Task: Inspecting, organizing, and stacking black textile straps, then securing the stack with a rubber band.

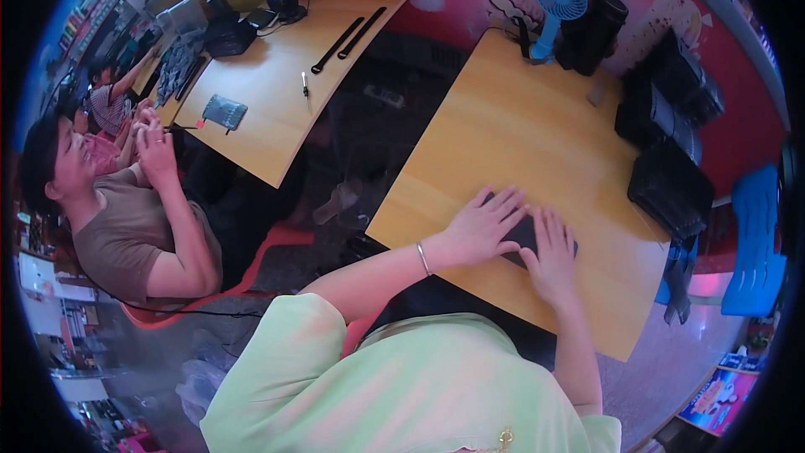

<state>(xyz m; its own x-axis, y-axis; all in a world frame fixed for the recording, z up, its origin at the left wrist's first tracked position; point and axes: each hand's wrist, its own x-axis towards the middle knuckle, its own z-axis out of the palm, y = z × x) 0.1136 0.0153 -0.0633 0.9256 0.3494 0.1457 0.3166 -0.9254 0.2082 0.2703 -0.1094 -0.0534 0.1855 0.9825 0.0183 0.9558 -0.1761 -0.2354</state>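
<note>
A flat dark piece lies near the front edge of the wooden table; I cannot make out its material. Across its left side rests my left hand, palm down with the fingers stretched out and a bangle on the wrist. My right hand lies flat over its right side, fingers straight and pointing away from me. The two thumbs come close together over the piece. Much of it is hidden under the hands.
Stacked black items line the table's right edge. At the far end stand a blue fan and a dark cylinder. To the left, a person sits by another table bearing black straps and a dark pouch.
</note>
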